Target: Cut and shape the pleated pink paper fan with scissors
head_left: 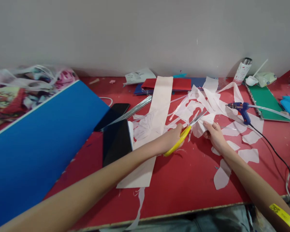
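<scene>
My left hand (173, 139) is closed round the yellow handles of a pair of scissors (178, 143). The slim metal blades point up and right, to the edge of a gathered white piece of cloth or paper (200, 126). That crumpled, petal-like bundle is pinched in my right hand (215, 135), between thumb and fingers. A thin wire (230, 128) sticks out to the right behind this hand; whether it joins the bundle I cannot tell. Pale cut scraps (187, 111) lie behind the blades, and leaf-shaped pieces (222, 175) lie beside my right forearm.
A long cream strip (160, 100) runs across the red table (183, 196). On the left are a black tablet (117, 141), silvery wires (137, 108) and a blue board (50, 138). A blue glue gun (243, 111), its cord, a green board (268, 103) and a bottle (242, 71) occupy the right.
</scene>
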A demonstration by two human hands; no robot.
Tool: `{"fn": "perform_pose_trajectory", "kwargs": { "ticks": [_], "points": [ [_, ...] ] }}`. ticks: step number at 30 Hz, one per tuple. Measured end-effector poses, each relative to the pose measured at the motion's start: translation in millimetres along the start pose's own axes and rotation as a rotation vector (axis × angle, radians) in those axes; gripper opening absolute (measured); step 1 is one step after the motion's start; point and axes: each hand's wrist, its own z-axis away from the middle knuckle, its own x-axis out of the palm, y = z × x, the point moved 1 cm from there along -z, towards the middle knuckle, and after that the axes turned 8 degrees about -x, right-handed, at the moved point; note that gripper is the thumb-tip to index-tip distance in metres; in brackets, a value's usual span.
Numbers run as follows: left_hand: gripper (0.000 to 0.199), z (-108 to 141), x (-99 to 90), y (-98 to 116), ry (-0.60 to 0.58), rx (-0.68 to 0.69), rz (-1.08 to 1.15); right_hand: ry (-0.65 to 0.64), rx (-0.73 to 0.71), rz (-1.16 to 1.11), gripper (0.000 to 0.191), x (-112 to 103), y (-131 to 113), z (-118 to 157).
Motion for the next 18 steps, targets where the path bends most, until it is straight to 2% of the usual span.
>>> {"fn": "perform_pose_trajectory", "kwargs": {
  "ticks": [3,7,11,16,18],
  "points": [
    [0.019,-1.4,2.8,-3.2,0.024,0.018,0.023,0.008,0.01,-0.013,0.041,0.1,-0.4,0.3],
    [0.02,-6.2,5.3,-6.7,0.119,0.04,0.02,-0.004,0.014,-0.021,0.042,-0.3,-2.0,0.9],
    [0.016,-14.5,1.2,-8.9,0.186,0.053,-0.014,-0.026,0.01,-0.024,0.042,-0.1,-3.6,1.1],
    [0.029,-26.0,-14.0,-11.6,0.272,-0.02,-0.191,-0.025,0.011,-0.01,0.04,1.4,-7.4,1.7],
    [0.034,-29.5,-18.9,-14.4,0.318,-0.041,-0.346,-0.025,0.009,0.002,0.039,1.8,-8.9,2.0]
  ]
}}
